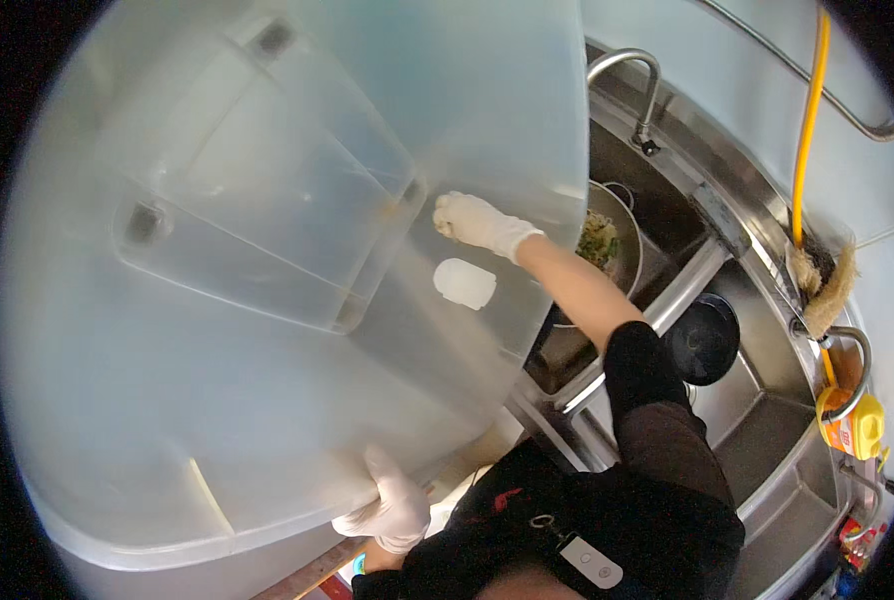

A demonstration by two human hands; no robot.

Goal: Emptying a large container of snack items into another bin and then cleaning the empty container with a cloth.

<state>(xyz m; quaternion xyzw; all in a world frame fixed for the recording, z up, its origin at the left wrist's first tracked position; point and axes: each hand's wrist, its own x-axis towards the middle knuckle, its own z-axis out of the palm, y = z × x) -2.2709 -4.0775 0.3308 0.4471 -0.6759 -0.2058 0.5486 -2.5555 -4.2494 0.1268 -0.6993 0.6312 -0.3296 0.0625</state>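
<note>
A large translucent plastic storage tub (267, 420) fills the left and middle of the view, tilted over the sinks. Its rim is gripped at the lower edge by my left hand (387, 506), in a white glove, with the thumb on the near face. My right hand (480, 223), gloved too, is curled against the plastic at the tub's right part; whether something is inside its fingers cannot be told. Just below that hand, a white rounded patch (464, 283) shows on the plastic. Two dark round spots are visible at the tub's raised panel.
Stainless steel sinks (762, 427) lie at right, with a black pan (702, 339) and a pot (627, 225) holding food scraps. Beyond are a curved faucet (653, 75), a yellow hose (807, 135), a bristly brush (829, 292) and a yellow jug (859, 427).
</note>
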